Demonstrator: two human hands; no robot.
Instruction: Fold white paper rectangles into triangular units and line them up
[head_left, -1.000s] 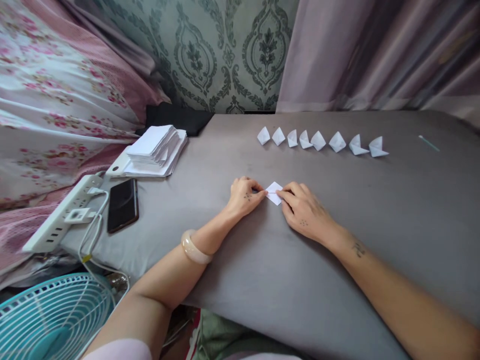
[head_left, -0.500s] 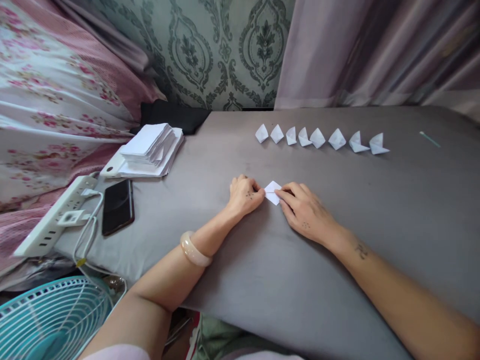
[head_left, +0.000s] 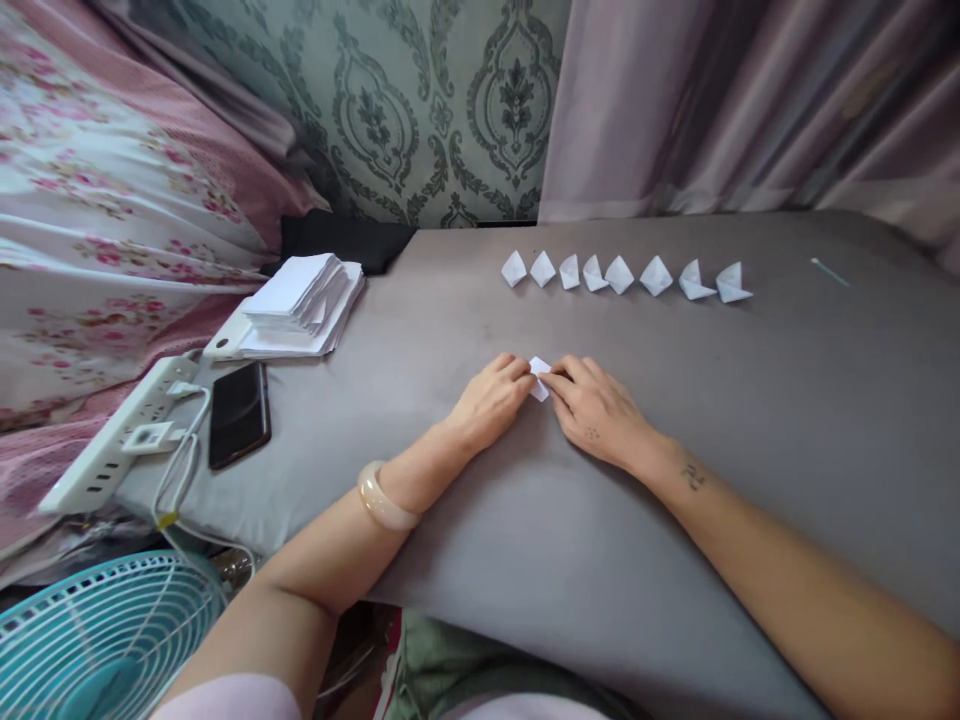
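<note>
A small folded white paper piece lies on the grey table, mostly covered by fingers. My left hand presses on its left side with fingers curled and closed. From the right, my right hand pinches the same piece with its fingertips. Both hands meet over the paper near the table's middle. Beyond them, a row of several folded white paper shapes stands along the far part of the table.
A stack of white paper sheets sits at the left rear. A black phone and a white power strip with cables lie at the left edge. A teal fan stands below. A thin green stick lies far right.
Both hands have closed in on the paper piece, which now shows less between the fingers. The view has shifted slightly, so everything sits a little further left.
</note>
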